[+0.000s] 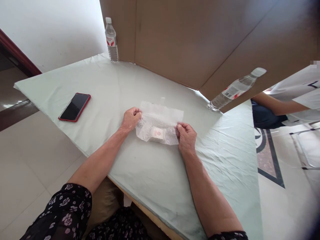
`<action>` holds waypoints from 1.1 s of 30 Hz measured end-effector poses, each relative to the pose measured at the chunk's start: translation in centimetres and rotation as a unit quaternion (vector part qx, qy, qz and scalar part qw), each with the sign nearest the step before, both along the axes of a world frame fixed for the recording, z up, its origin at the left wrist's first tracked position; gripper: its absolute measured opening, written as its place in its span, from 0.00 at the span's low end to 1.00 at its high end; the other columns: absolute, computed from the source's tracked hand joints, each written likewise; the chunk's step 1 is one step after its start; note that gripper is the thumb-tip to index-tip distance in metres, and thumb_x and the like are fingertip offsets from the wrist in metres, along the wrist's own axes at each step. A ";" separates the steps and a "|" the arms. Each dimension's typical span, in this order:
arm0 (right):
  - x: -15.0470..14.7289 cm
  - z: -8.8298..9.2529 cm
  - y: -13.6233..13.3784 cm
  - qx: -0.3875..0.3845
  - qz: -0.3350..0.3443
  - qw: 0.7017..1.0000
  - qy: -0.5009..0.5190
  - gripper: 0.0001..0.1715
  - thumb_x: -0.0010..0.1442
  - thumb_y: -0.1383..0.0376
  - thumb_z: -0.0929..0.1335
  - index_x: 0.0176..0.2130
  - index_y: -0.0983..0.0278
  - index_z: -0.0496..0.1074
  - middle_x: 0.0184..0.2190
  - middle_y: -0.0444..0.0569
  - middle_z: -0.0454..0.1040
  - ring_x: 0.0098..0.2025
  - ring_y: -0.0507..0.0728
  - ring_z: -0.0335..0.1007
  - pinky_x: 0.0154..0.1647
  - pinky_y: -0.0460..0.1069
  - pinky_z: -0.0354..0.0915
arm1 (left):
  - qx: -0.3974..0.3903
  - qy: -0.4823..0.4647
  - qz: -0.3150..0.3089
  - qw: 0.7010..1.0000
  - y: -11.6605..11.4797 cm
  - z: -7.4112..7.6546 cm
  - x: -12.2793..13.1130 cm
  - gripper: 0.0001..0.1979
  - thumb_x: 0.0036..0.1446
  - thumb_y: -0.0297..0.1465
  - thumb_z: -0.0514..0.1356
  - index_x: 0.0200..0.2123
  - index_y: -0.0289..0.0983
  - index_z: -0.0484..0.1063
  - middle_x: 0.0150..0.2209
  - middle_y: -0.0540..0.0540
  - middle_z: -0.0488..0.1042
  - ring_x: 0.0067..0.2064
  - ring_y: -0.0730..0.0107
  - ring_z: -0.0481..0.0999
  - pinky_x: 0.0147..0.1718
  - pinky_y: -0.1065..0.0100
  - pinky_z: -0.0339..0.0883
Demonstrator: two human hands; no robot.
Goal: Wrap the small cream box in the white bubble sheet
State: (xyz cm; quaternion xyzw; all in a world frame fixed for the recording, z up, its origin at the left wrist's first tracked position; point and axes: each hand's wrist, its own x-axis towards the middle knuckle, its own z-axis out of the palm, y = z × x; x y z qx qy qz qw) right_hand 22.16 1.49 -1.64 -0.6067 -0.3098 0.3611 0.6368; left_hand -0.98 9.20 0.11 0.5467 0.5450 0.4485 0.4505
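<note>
A sheet of clear bubble wrap [162, 113] lies on the pale green tablecloth in front of me. Folded partly over by the sheet's near side is a small white box [158, 133] with a reddish print on it. My left hand [131, 118] pinches the wrap's left edge between thumb and fingers. At the right edge, my right hand [187, 136] grips the wrap in the same way. The box sits between both hands, and neither hand touches it directly.
A phone in a red case [75, 107] lies to the left. One water bottle [111, 41] stands at the back left, another bottle [235, 89] at the right, both against a tall brown cardboard panel [170, 40]. Beyond it sits a person in a white shirt [297, 90].
</note>
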 end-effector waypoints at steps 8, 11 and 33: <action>-0.1 -0.3 -0.1 0.018 0.011 0.999 -0.040 0.19 0.46 0.56 0.71 0.37 0.63 0.71 0.25 0.41 0.72 0.26 0.50 0.67 0.27 0.46 0.65 | 0.144 0.031 -0.018 0.989 -2.2 2.9 -0.5 0.10 0.54 0.36 0.59 0.37 0.37 0.73 0.27 0.52 0.69 0.29 0.73 0.67 0.33 0.70 0.64; -0.2 -0.3 -0.1 0.017 0.023 0.998 -0.059 0.19 0.47 0.56 0.70 0.38 0.63 0.71 0.26 0.41 0.72 0.27 0.51 0.67 0.27 0.47 0.64 | 0.109 0.060 -0.147 0.981 -2.9 3.4 -0.6 0.11 0.52 0.37 0.62 0.36 0.36 0.75 0.30 0.49 0.73 0.32 0.72 0.69 0.34 0.69 0.64; 0.1 -0.4 -0.1 0.034 0.030 0.997 -0.064 0.18 0.48 0.57 0.71 0.39 0.62 0.71 0.29 0.43 0.74 0.30 0.53 0.69 0.29 0.48 0.68 | -0.099 0.055 -0.679 0.725 -5.3 5.6 -0.7 0.11 0.52 0.36 0.68 0.39 0.40 0.81 0.37 0.43 0.83 0.39 0.59 0.83 0.38 0.66 0.74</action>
